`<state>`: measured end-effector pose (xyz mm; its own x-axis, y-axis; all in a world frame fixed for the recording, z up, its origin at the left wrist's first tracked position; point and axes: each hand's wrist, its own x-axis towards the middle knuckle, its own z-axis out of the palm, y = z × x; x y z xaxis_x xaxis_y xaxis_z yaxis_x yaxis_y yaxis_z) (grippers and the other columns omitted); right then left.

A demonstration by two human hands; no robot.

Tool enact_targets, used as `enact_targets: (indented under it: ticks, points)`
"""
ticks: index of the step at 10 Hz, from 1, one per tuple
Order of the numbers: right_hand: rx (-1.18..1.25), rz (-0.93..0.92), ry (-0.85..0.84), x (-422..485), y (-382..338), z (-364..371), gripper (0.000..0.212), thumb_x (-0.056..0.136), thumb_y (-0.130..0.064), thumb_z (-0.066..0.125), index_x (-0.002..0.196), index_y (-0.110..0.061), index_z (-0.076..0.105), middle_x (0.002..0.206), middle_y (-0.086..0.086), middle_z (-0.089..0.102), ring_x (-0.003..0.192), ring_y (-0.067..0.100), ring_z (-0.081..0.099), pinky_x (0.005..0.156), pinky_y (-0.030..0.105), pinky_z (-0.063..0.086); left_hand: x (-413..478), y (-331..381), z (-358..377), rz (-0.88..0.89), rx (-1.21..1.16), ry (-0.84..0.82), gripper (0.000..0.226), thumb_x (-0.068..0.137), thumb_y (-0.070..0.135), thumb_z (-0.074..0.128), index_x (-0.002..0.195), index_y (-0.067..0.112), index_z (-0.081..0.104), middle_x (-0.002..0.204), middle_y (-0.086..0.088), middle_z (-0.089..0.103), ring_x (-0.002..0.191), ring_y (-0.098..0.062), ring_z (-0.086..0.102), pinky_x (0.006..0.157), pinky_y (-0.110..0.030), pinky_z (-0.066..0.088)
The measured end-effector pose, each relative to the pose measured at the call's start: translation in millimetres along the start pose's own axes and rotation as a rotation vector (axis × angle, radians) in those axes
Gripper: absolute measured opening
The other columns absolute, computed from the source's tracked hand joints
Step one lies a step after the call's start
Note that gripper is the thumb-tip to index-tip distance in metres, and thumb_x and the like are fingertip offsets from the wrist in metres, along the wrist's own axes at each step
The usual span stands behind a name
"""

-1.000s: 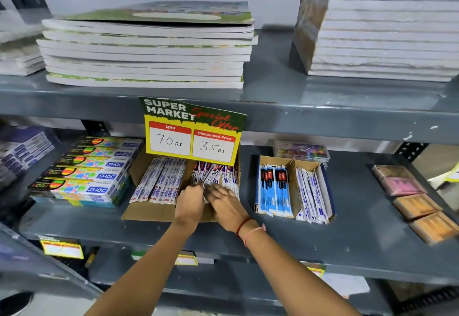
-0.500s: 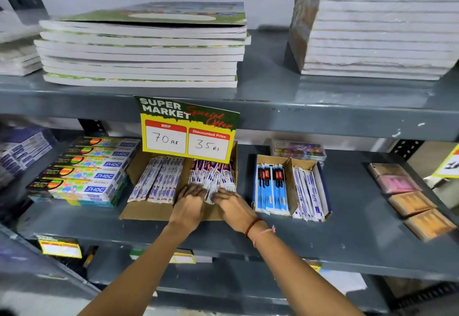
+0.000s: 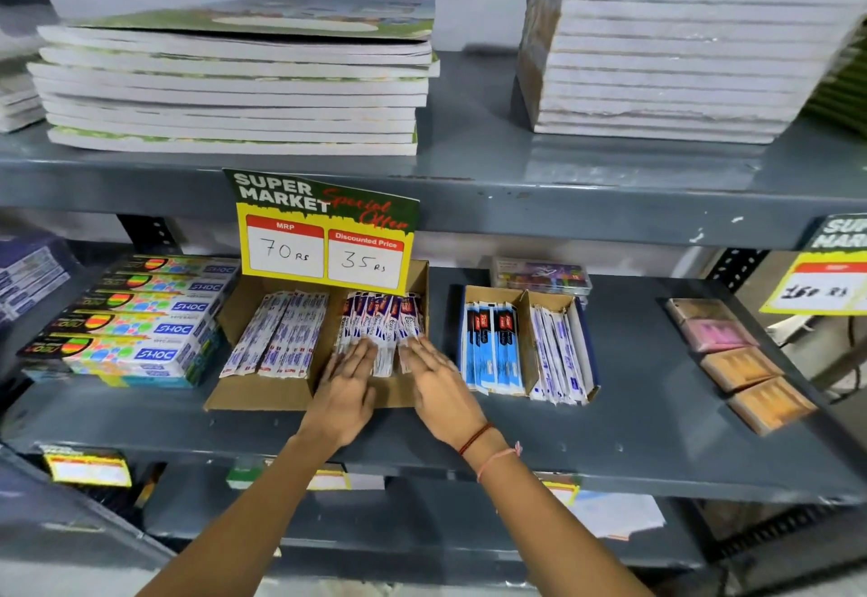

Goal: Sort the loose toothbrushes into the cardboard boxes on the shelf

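Note:
A wide cardboard box (image 3: 253,394) sits on the middle shelf. In its left half lie white-and-purple packed toothbrushes (image 3: 281,333); its right half holds a row of red, white and blue packed toothbrushes (image 3: 382,315). My left hand (image 3: 349,390) and my right hand (image 3: 438,385) lie flat, fingers spread, on the near ends of that right row. Neither hand grips a pack. To the right stands a smaller cardboard box (image 3: 525,315) with blue-and-black packs (image 3: 490,343) and white-and-blue packs (image 3: 558,352).
Stacked toothpaste cartons (image 3: 140,315) stand left of the wide box. A yellow price sign (image 3: 323,230) hangs over its back. Pink and orange packs (image 3: 736,362) lie far right. Notebook stacks (image 3: 234,80) fill the upper shelf. Bare grey shelf (image 3: 647,432) shows between the boxes and packs.
Both hands have drawn back toward the box's front and flattened out, with the fingers spread over the near ends of the right row of packs.

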<state>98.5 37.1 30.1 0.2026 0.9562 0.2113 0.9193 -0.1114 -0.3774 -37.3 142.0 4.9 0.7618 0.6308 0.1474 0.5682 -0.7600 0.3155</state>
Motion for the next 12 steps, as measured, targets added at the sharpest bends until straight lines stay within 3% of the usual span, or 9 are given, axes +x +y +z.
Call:
enact_targets:
  ticks: [1, 2, 3, 4, 6, 8, 9, 10, 12]
  points:
    - [0.08, 0.171, 0.269, -30, 19, -25, 0.054, 0.089, 0.007, 0.043, 0.141, -0.008, 0.04, 0.152, 0.011, 0.037, 0.145, 0.023, 0.026, 0.118, 0.027, 0.011, -4, 26, -1, 0.023, -0.055, 0.166, 0.053, 0.091, 0.015, 0.038, 0.142, 0.004, 0.029, 0.151, -0.013, 0.024, 0.141, -0.024, 0.015, 0.117, -0.042, 0.005]
    - [0.126, 0.517, 0.476, -69, 63, -47, 0.04, 0.093, -0.001, 0.048, 0.134, 0.0, 0.048, 0.144, 0.019, 0.047, 0.138, 0.031, 0.039, 0.118, 0.035, 0.023, -6, 66, 11, 0.071, -0.17, 0.151, 0.051, 0.096, 0.016, 0.039, 0.144, 0.009, 0.024, 0.153, -0.003, 0.016, 0.142, -0.017, 0.01, 0.115, -0.033, 0.002]
    - [0.12, 0.75, 0.52, -93, 101, -61, 0.038, 0.096, -0.008, 0.049, 0.131, 0.006, 0.048, 0.14, 0.026, 0.048, 0.134, 0.037, 0.042, 0.113, 0.043, 0.035, -7, 102, 30, 0.044, -0.318, 0.078, 0.052, 0.098, 0.018, 0.039, 0.146, 0.009, 0.02, 0.155, -0.002, 0.013, 0.141, -0.015, 0.013, 0.111, -0.023, 0.007]
    - [0.149, 0.822, 0.475, -94, 116, -68, 0.029, 0.095, -0.008, 0.052, 0.12, 0.005, 0.056, 0.119, 0.031, 0.063, 0.109, 0.045, 0.06, 0.089, 0.045, 0.049, -7, 123, 44, -0.016, -0.406, 0.008, 0.053, 0.097, 0.015, 0.038, 0.146, 0.008, 0.019, 0.156, -0.004, 0.013, 0.139, -0.019, 0.024, 0.109, -0.023, 0.018]
    - [0.094, 0.794, 0.407, -86, 127, -76, 0.025, 0.093, 0.001, 0.046, 0.109, 0.003, 0.065, 0.101, 0.029, 0.071, 0.089, 0.047, 0.065, 0.077, 0.043, 0.053, -5, 134, 49, -0.083, -0.46, -0.01, 0.057, 0.095, 0.016, 0.04, 0.147, 0.011, 0.017, 0.157, -0.003, 0.012, 0.113, -0.023, 0.054, 0.092, -0.031, 0.045]
    - [0.067, 0.724, 0.463, -93, 110, -76, 0.026, 0.094, -0.002, 0.047, 0.116, 0.006, 0.058, 0.116, 0.025, 0.065, 0.104, 0.041, 0.061, 0.089, 0.043, 0.051, -12, 117, 40, -0.063, -0.339, 0.09, 0.05, 0.094, 0.016, 0.041, 0.143, 0.012, 0.029, 0.153, -0.001, 0.026, 0.124, -0.022, 0.047, 0.095, -0.033, 0.044]
    - [0.038, 0.547, 0.541, -94, 79, -65, 0.029, 0.088, 0.005, 0.052, 0.117, 0.004, 0.059, 0.117, 0.021, 0.065, 0.108, 0.035, 0.06, 0.095, 0.039, 0.05, -12, 92, 36, -0.066, -0.133, 0.143, 0.049, 0.094, 0.017, 0.04, 0.142, 0.012, 0.032, 0.151, -0.003, 0.031, 0.137, -0.016, 0.03, 0.11, -0.035, 0.026]
    - [0.073, 0.369, 0.402, -85, 46, -50, 0.039, 0.083, 0.011, 0.051, 0.119, -0.001, 0.061, 0.122, 0.016, 0.065, 0.113, 0.029, 0.062, 0.102, 0.034, 0.046, -9, 68, 34, -0.035, 0.095, 0.034, 0.054, 0.095, 0.026, 0.035, 0.146, 0.014, 0.022, 0.155, -0.001, 0.02, 0.142, -0.011, 0.01, 0.114, -0.034, 0.006]
    - [0.099, 0.37, 0.337, -84, 35, -34, 0.036, 0.088, 0.005, 0.052, 0.122, -0.002, 0.061, 0.126, 0.013, 0.064, 0.123, 0.025, 0.057, 0.109, 0.033, 0.04, -4, 50, 34, -0.017, 0.184, -0.045, 0.055, 0.096, 0.033, 0.032, 0.146, 0.013, 0.02, 0.156, -0.002, 0.016, 0.143, -0.014, 0.004, 0.115, -0.037, 0.0]
